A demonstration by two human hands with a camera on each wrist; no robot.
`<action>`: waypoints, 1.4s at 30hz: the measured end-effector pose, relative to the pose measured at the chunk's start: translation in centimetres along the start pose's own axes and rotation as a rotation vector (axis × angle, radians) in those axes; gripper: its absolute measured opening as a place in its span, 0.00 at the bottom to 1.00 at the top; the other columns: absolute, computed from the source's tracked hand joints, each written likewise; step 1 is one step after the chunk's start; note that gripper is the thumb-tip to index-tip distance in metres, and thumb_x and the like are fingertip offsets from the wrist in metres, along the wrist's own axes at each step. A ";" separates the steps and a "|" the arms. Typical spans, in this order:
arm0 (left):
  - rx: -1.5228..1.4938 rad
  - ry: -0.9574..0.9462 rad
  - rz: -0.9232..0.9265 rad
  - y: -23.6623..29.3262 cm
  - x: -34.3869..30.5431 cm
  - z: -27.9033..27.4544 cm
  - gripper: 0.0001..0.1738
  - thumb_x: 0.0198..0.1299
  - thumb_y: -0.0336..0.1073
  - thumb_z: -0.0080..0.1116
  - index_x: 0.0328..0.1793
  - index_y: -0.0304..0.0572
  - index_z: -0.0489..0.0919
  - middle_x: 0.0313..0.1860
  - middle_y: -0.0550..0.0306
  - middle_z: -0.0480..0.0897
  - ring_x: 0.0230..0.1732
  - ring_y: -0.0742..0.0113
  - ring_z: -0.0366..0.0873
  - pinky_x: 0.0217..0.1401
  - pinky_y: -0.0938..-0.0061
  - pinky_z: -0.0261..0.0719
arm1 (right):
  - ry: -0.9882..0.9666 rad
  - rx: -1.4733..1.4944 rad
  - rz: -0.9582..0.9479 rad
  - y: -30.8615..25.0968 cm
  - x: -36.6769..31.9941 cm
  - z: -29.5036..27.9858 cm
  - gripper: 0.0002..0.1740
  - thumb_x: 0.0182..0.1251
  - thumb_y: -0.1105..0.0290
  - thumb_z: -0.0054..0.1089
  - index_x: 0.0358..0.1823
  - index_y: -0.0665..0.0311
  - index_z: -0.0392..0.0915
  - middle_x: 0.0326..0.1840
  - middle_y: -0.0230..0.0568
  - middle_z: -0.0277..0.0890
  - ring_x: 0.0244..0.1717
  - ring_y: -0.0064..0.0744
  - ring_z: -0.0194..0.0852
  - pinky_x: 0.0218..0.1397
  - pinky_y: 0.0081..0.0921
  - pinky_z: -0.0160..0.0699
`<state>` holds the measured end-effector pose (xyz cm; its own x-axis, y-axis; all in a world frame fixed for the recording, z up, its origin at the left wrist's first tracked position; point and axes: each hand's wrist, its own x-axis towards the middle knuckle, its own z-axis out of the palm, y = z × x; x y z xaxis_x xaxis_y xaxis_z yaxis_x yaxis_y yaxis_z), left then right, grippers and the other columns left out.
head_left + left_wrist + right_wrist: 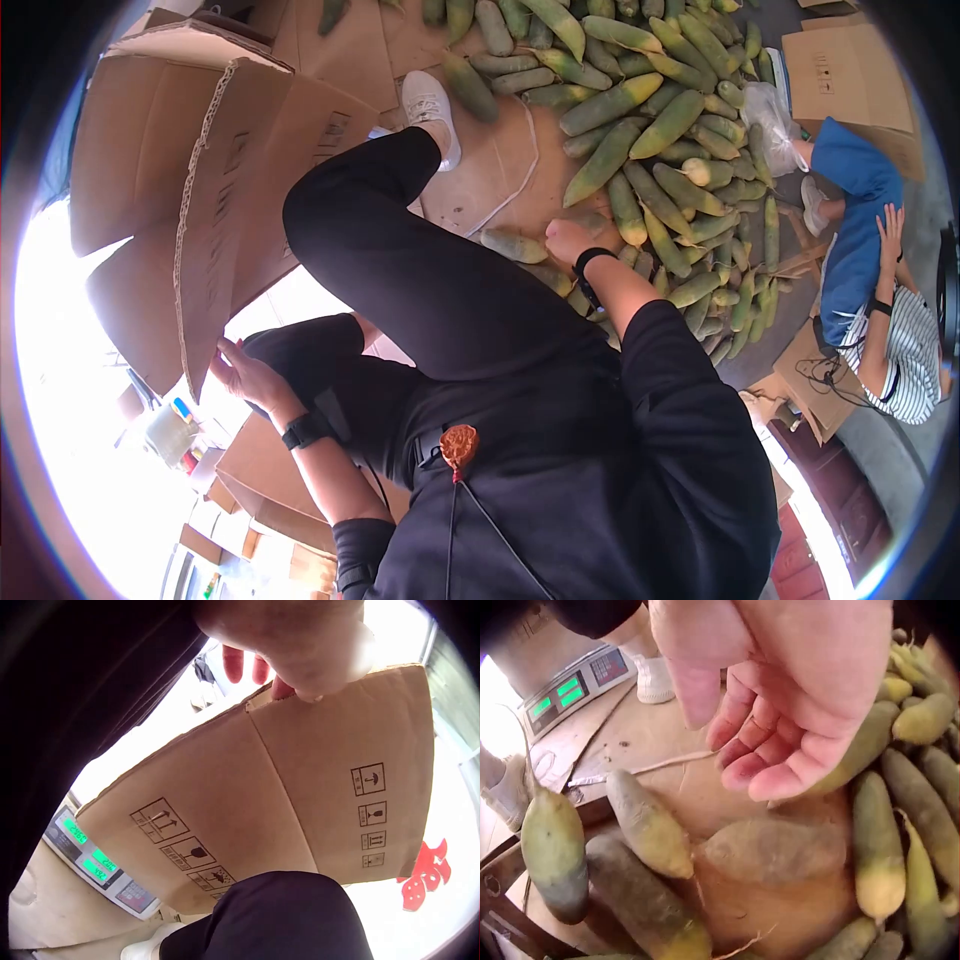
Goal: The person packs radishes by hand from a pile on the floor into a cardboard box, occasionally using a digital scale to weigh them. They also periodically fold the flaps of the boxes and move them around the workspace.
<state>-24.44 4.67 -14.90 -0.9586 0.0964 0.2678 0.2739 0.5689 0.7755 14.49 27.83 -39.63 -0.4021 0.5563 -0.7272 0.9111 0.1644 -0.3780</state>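
On the floor ahead, a pile of long green-yellow vegetables (pixel 660 150) is lying. The left hand (pixel 245 378) is pinching a cardboard box (pixel 250 200) by its flap. The right hand (pixel 568 240), loosely open and empty, is hovering at the pile's near edge, seemingly choosing; next it must close round one.

Head cam: fisheye, high up, facing steeply down over the black-clothed lap (pixel 430 290). Left wrist cam: palm side of the left hand (pixel 300 645), very close, facing the brown printed cardboard box flap (pixel 300 802). Right wrist cam: palm side of the right hand (pixel 780 697), close on the heap of long green-yellow vegetables (pixel 877 847). Both wrist cams catch the grey weighing scale with green digits (pixel 94 859); head and right wrist share the white shoe (pixel 432 105).
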 end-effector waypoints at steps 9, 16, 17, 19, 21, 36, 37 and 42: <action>0.058 -0.009 0.059 -0.9 0.4 -0.2 0.18 0.66 0.45 0.48 0.50 0.36 0.73 0.46 0.54 0.78 0.47 0.68 0.75 0.46 0.74 0.76 | -0.261 -0.068 0.218 3.6 -0.6 5.4 0.23 0.46 0.61 0.61 0.43 0.69 0.76 0.43 0.58 0.76 0.47 0.52 0.75 0.51 0.39 0.72; 0.081 -0.008 0.057 0.1 0.2 0.3 0.19 0.67 0.45 0.47 0.51 0.35 0.73 0.46 0.53 0.77 0.45 0.70 0.74 0.45 0.75 0.76 | -0.250 0.155 0.288 0.3 -1.1 5.2 0.45 0.41 0.66 0.68 0.64 0.68 0.57 0.60 0.60 0.64 0.63 0.50 0.62 0.64 0.35 0.63; 0.073 -0.006 0.051 0.4 0.0 0.5 0.19 0.67 0.45 0.47 0.51 0.35 0.73 0.45 0.53 0.77 0.45 0.69 0.74 0.45 0.76 0.76 | -0.237 0.180 0.327 0.0 -0.9 5.2 0.50 0.37 0.67 0.70 0.65 0.68 0.55 0.61 0.59 0.63 0.64 0.48 0.61 0.65 0.34 0.61; 0.073 0.008 0.047 0.4 0.1 0.3 0.19 0.67 0.45 0.47 0.51 0.35 0.73 0.45 0.53 0.77 0.44 0.69 0.74 0.45 0.76 0.76 | -0.276 0.260 0.325 0.0 -0.6 5.2 0.51 0.39 0.65 0.70 0.67 0.67 0.52 0.62 0.58 0.61 0.65 0.49 0.59 0.67 0.34 0.58; 0.077 -0.013 0.047 -0.1 0.3 0.1 0.19 0.67 0.46 0.46 0.51 0.36 0.73 0.46 0.53 0.77 0.45 0.69 0.74 0.45 0.75 0.77 | -0.290 0.337 0.347 -0.3 0.2 5.0 0.53 0.38 0.63 0.71 0.68 0.67 0.52 0.64 0.56 0.60 0.66 0.48 0.57 0.67 0.34 0.58; 0.016 -0.011 -0.004 -0.4 0.3 0.0 0.18 0.67 0.45 0.46 0.52 0.39 0.73 0.46 0.54 0.77 0.46 0.69 0.74 0.44 0.75 0.77 | -0.413 0.174 0.375 -5.0 1.1 1.4 0.28 0.48 0.54 0.67 0.43 0.68 0.71 0.35 0.45 0.78 0.29 0.35 0.80 0.32 0.29 0.77; 0.011 -0.002 -0.001 -0.3 0.3 -0.1 0.18 0.67 0.45 0.46 0.52 0.39 0.73 0.46 0.54 0.77 0.46 0.69 0.74 0.44 0.75 0.77 | -0.405 0.166 0.321 -4.7 1.3 2.3 0.24 0.53 0.54 0.64 0.38 0.68 0.70 0.26 0.42 0.76 0.17 0.29 0.75 0.19 0.26 0.72; -0.052 0.007 -0.041 -0.5 0.2 0.0 0.16 0.68 0.41 0.46 0.52 0.36 0.73 0.44 0.55 0.76 0.41 0.72 0.72 0.43 0.76 0.75 | -0.361 0.405 0.362 -6.1 0.2 1.8 0.25 0.58 0.52 0.57 0.35 0.73 0.69 0.16 0.39 0.69 0.10 0.29 0.65 0.12 0.28 0.67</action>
<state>-24.83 4.42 -15.28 -0.9686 0.0685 0.2388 0.2382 0.5291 0.8145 8.66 25.43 -38.47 -0.1454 0.1984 -0.9693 0.9167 -0.3416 -0.2074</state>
